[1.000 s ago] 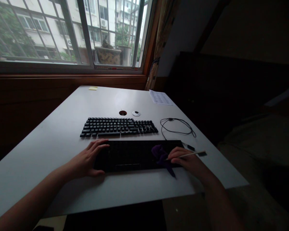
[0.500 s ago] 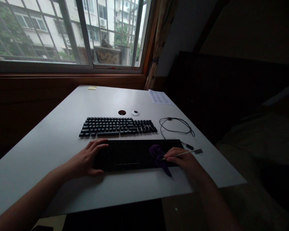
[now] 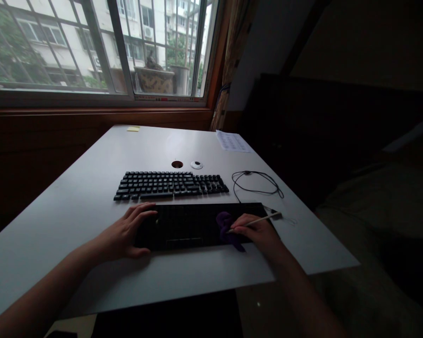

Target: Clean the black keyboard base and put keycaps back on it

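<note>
A black keyboard with its keycaps off (image 3: pixel 190 225) lies flat on the white table. My left hand (image 3: pixel 129 233) grips its left end, fingers over the back part and thumb at the front edge. In my right hand (image 3: pixel 257 230) is a thin, pale stick (image 3: pixel 266 218), pinched between thumb and fingers and slanting up to the right. The stick's lower end presses into a bunched purple cloth (image 3: pixel 224 227), which rests on the right part of the keyboard and hangs over its front edge.
Behind the keyboard, loose black keycaps (image 3: pixel 155 184) are laid out in keyboard order. A coiled black cable (image 3: pixel 257 190) lies to the right. Farther back are a round hole (image 3: pixel 177 165), its white cover (image 3: pixel 196 165), printed paper (image 3: pixel 232 142) and a yellow note (image 3: pixel 133 128).
My right hand has moved a little left along the keyboard with the stick, and the purple cloth has bunched and shifted slightly left. My left hand keeps its place on the keyboard.
</note>
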`<state>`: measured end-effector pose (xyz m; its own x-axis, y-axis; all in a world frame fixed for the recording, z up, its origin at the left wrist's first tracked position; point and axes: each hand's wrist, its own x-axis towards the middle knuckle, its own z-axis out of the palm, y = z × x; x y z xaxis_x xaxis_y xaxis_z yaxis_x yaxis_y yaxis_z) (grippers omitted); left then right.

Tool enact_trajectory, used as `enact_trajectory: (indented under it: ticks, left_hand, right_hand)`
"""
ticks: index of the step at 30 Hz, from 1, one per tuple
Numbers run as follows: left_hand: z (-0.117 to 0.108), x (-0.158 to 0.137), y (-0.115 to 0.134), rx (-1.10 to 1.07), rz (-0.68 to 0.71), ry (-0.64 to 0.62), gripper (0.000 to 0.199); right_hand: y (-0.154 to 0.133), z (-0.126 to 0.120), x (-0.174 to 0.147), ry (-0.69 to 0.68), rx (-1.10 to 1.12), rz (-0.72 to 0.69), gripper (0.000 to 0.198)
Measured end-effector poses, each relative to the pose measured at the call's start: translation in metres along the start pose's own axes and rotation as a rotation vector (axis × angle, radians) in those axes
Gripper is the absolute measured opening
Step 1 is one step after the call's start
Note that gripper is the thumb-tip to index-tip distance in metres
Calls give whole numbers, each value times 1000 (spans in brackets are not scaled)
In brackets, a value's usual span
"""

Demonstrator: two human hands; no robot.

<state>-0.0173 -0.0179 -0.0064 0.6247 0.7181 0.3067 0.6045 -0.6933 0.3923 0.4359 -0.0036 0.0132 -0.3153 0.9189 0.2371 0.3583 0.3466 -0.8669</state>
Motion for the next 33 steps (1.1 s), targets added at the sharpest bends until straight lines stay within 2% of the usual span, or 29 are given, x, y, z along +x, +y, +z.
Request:
enact_trajectory:
  ticks: [7,9,16,20,24,33]
  left_hand:
    - [-1,0,1,14,5,-10,94]
    - [-2,1,2,18,2,-14,93]
    - [-2,0,2,20,-7,-16,93]
    - [-1,-1,0,11,-12,-12,93]
    - [-1,0,2,10,-15,-6,93]
    - [-2,0,3,25,-21,-14,93]
  right_hand:
    - [5,8,-9,108,66,145,14]
    - [3,9,-11,105,58,147,14]
    - [-7,13,-8,74,65,-107,10]
    - [-17,30,-1,-3,44,-136,13]
    - [-28,45,7,1,-10,-163,18]
    - [-41,58,15,0,-230,-218,26]
